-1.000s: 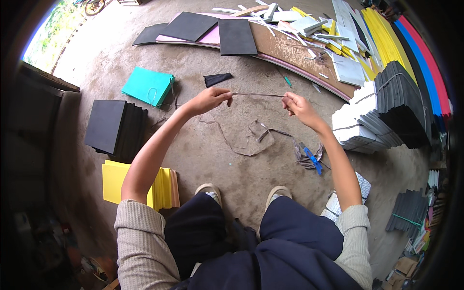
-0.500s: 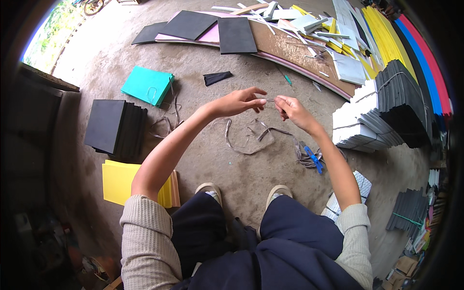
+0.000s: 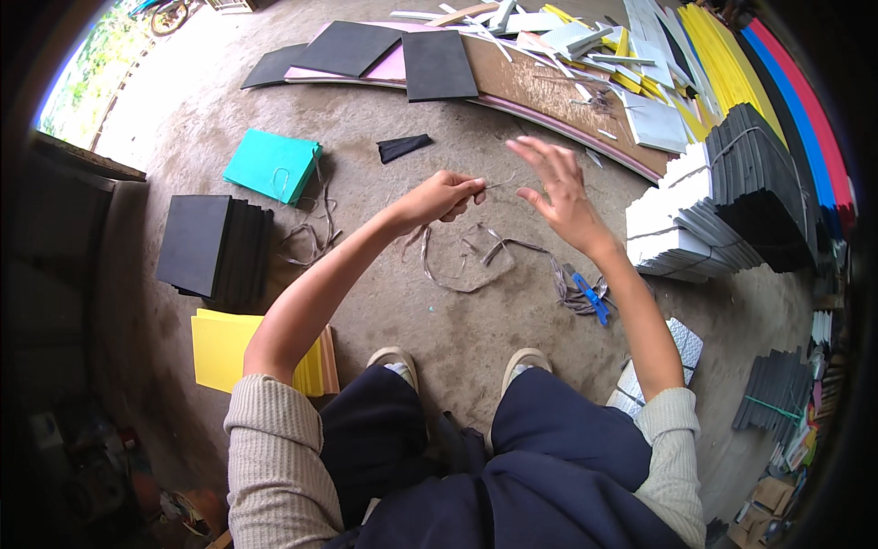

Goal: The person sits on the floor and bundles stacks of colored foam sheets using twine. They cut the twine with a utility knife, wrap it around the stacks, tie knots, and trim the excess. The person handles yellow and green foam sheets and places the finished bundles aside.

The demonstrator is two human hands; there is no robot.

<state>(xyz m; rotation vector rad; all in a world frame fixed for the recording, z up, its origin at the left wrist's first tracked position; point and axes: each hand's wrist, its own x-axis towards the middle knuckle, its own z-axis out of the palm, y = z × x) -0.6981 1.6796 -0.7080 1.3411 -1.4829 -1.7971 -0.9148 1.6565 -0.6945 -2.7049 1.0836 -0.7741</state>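
My left hand (image 3: 444, 197) is closed in a pinch on one end of a thin, pale string (image 3: 499, 184), which sticks out toward the right. Just beyond that end, my right hand (image 3: 562, 201) is raised with its fingers spread and nothing in them. Below both hands, a long greyish cord (image 3: 462, 287) curls across the concrete floor. It runs right into a bundled tangle, where a small blue tool (image 3: 588, 295) of unclear kind lies on top.
Left are stacks of green sheets (image 3: 268, 163), black sheets (image 3: 194, 242) and yellow sheets (image 3: 222, 352). A scrap of black cloth (image 3: 403, 147) lies ahead. Bundled white sheets (image 3: 663, 233) and dark sheets (image 3: 754, 188) stand right. Offcuts cover a brown board (image 3: 530, 87) at the back.
My right hand has let go of the string and opened, lifting slightly away to the right. My left hand has closed on the string and shifted a little left.
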